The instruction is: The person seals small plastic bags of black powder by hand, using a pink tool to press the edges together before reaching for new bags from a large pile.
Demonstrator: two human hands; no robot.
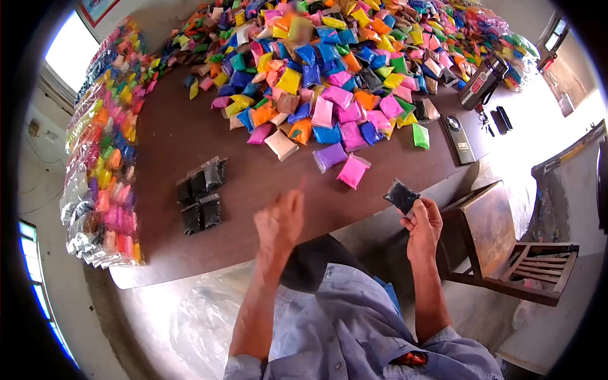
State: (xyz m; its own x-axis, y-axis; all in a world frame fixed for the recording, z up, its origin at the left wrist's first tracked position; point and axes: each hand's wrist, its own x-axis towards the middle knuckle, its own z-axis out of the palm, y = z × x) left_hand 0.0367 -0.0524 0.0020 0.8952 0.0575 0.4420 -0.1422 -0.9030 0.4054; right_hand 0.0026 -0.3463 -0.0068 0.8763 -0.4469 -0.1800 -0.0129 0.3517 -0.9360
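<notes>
A: Where is the packet, and what has hold of it?

B: A small black packet (401,196) is right of centre in the frame, tilted, in front of the bench's (161,152) near edge. Your right hand (423,231) is clamped on its lower corner, thumb and fingers together.

A: What could go wrong with that grip?

B: The packet looks soft and glossy, and only one corner is pinched. I judge that it could swing or slip, and as it seems to be at the edge, it might land on the floor. A hard squeeze could strain its seam.

A: And your other hand?

B: Your left hand (278,221) is near the middle, in front of the bench's surface. It is blurred, so I cannot tell if its fingers are apart or together.

A: What lies around?

B: Left of it, a small group of black packets (202,196) sits close together; a careless sleeve could knock it askew. Above centre, a pink packet (353,171) and a purple packet (330,158) lie at the foot of a tall, loose heap of coloured packets (329,76). A nudge low down might cause a slide, perhaps towards the steel flask (484,82), upper right.
</notes>
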